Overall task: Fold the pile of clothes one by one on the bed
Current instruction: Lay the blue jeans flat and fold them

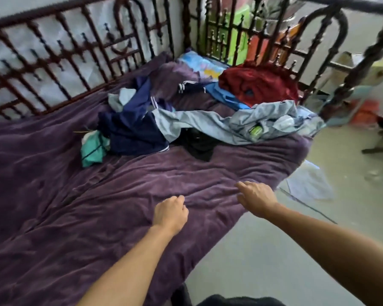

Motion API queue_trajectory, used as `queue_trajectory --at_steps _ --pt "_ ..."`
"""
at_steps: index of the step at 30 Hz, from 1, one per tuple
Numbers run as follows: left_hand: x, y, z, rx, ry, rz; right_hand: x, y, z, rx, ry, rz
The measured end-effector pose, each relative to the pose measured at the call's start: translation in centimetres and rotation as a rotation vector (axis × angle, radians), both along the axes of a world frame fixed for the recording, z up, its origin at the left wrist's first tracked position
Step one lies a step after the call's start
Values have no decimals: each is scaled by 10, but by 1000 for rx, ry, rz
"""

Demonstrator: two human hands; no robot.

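Nearest, your left hand [170, 214] hangs over the purple cover [53, 217] at about six o'clock, fingers loosely curled and gripping nothing that shows. Your right hand [258, 198] is just beside it toward four o'clock, fingers stretched and relaxed near the edge of the bed [285, 155]; I cannot tell whether the tips touch the cover. Both hands are empty, which suits the moment. The bare stretch of cover under them looks like your folding ground, and from here you can reach out for one garment.

The pile [186, 120] lies on the bed, well apart from your hands, toward twelve and one o'clock. Its near fringe is a teal piece [91, 149] at eleven, a navy piece [133, 131] and a black one [199, 144] half buried. A grey-blue shirt [241, 122] sprawls over the top toward two o'clock, so it is probably the easiest to lift first without dragging the others. Farthest, a red garment [259, 85] rests on a blue one [226, 97] by the rail [230, 40].
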State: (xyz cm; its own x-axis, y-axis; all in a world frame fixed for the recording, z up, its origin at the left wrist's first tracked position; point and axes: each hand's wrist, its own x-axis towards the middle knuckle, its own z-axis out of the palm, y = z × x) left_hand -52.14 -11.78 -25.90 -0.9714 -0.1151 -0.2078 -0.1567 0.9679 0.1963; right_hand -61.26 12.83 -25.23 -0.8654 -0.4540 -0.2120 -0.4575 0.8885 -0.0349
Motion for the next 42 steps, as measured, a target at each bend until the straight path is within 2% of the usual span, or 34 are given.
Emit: queue_trajectory --at_steps 5,18,25,30,32,36,39,42 --pt "-87 40 6 -9 -1 -74 -66 52 1 -41 18 -77" --pt "-300 134 -18 -31 -111 -235 -255 169 -18 50 -56 -292" --pt "-385 181 -37 -107 -100 -248 -359 213 -56 12 -56 -221" --pt "-466 221 -73 -43 -95 -250 -430 224 -94 37 -228 -71" --pt "-502 240 -93 -44 -155 -278 -449 230 -109 42 -266 -28" --pt "-554 270 -140 -172 -361 -285 -477 250 -142 97 -332 49" --pt "-569 280 -166 -223 -392 -236 -490 262 -169 54 -347 94" --pt "-570 283 -170 -105 -293 -126 -496 268 -177 -136 -306 55"
